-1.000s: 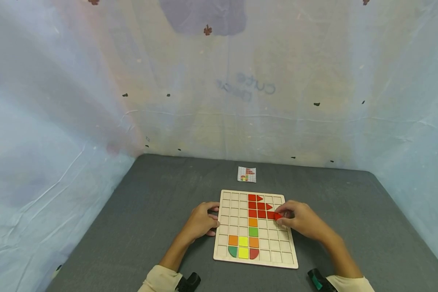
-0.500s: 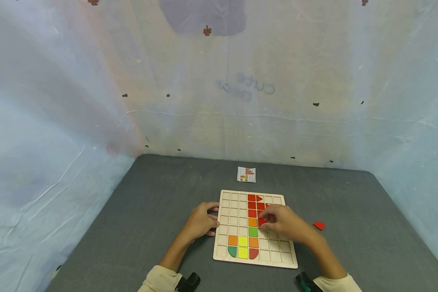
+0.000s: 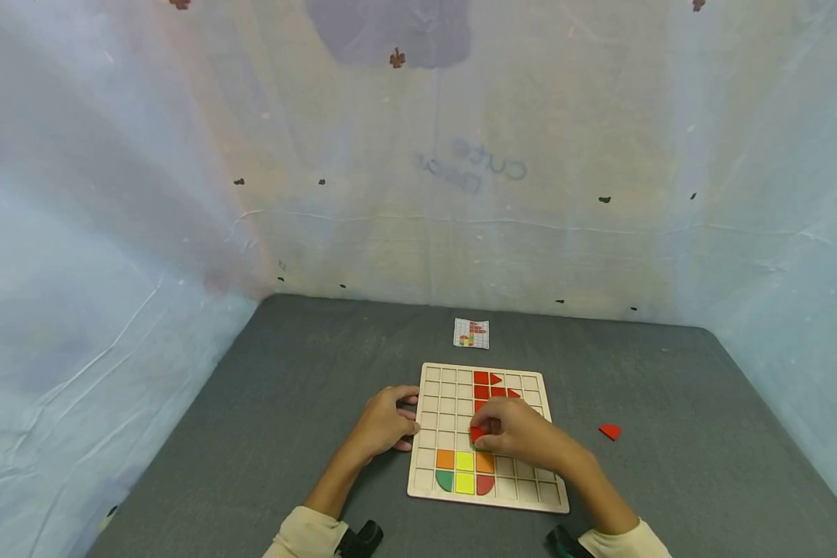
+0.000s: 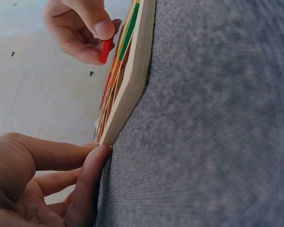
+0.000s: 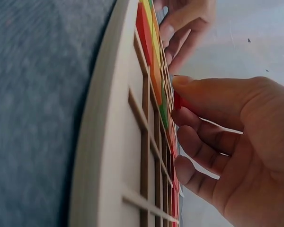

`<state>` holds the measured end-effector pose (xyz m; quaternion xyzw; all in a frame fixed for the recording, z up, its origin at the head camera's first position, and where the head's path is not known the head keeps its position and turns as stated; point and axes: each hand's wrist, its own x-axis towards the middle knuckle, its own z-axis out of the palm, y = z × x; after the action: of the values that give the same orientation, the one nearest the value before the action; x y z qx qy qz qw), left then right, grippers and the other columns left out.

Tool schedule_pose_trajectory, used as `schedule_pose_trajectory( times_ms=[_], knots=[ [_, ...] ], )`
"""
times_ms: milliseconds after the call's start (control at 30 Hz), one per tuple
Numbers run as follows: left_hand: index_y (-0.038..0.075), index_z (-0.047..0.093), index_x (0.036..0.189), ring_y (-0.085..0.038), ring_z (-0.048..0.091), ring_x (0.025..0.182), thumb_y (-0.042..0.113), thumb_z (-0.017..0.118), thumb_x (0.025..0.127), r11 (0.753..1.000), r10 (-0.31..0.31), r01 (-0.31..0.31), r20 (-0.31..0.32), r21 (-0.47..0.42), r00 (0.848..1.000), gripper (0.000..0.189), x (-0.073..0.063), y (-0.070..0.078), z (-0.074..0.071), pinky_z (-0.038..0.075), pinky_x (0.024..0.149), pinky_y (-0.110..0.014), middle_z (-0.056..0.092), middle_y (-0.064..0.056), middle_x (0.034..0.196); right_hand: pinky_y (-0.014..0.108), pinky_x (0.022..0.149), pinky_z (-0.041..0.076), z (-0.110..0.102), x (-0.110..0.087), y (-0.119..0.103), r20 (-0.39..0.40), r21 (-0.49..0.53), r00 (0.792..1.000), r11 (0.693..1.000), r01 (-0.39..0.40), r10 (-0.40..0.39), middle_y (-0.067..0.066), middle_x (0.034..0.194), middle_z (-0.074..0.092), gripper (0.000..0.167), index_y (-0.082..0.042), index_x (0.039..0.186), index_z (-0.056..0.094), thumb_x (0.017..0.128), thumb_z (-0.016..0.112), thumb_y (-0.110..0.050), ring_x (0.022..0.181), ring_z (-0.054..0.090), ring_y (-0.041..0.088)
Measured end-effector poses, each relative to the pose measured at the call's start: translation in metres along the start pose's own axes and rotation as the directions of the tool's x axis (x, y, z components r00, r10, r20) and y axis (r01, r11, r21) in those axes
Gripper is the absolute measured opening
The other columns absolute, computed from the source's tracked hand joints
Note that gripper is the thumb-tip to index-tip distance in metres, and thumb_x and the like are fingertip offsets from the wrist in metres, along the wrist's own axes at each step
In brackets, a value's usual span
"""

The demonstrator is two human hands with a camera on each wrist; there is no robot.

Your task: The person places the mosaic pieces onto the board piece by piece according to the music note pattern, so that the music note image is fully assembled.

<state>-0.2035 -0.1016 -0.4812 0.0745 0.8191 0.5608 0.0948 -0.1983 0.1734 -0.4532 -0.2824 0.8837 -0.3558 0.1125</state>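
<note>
A light wooden grid board (image 3: 523,488) lies on the table, with coloured tiles in some of its cells. My left hand (image 3: 384,422) grips the board's left edge; in the left wrist view its thumb (image 4: 92,184) and index finger meet there. Over the middle of the board, my right hand (image 3: 519,430) pinches a small red tile (image 3: 476,435) by thumb and fingertips. The left wrist view shows this red tile (image 4: 106,49) tilted, just off the board surface; its full outline is hidden. Part of the tile column lies behind the right hand in the head view.
A loose red wedge-shaped tile (image 3: 610,431) lies on the table right of the board. Beyond the board is a small printed card (image 3: 471,333) with a coloured grid pattern. Pale sheeting (image 3: 502,256) rises behind the grey table (image 3: 335,349).
My right hand has moved left across the board with a red tile in its fingers. The loose red wedge on the right has come into view. My left hand has stayed put.
</note>
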Motion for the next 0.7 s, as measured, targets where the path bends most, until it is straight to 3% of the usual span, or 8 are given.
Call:
schedule_pose_trajectory(
  times_ms=[267, 700],
  knots=[
    [-0.003, 0.059, 0.145, -0.023, 0.069, 0.100, -0.009, 0.076, 0.082, 1.000, 0.004, -0.004, 0.003, -0.007, 1.000, 0.066, 0.000, 0.000, 0.000, 0.064, 0.055, -0.035, 0.062, -0.019, 0.132, 0.025, 0.078, 0.055, 0.007, 0.006, -0.008, 0.023, -0.020, 0.999, 0.999, -0.025, 0.026, -0.008, 0.098, 0.070, 0.019, -0.011, 0.110, 0.077, 0.094, 0.081, -0.019, 0.087, 0.061, 0.006],
    [-0.003, 0.061, 0.144, -0.023, 0.069, 0.099, -0.010, 0.076, 0.081, 1.000, -0.004, 0.004, -0.009, -0.006, 1.000, 0.066, 0.001, 0.000, 0.000, 0.064, 0.055, -0.035, 0.063, -0.017, 0.130, 0.026, 0.075, 0.055, 0.013, 0.008, -0.012, 0.037, -0.028, 0.999, 1.000, -0.015, 0.016, -0.004, 0.096, 0.070, 0.020, -0.010, 0.110, 0.077, 0.092, 0.083, -0.014, 0.085, 0.061, 0.006]
  ],
)
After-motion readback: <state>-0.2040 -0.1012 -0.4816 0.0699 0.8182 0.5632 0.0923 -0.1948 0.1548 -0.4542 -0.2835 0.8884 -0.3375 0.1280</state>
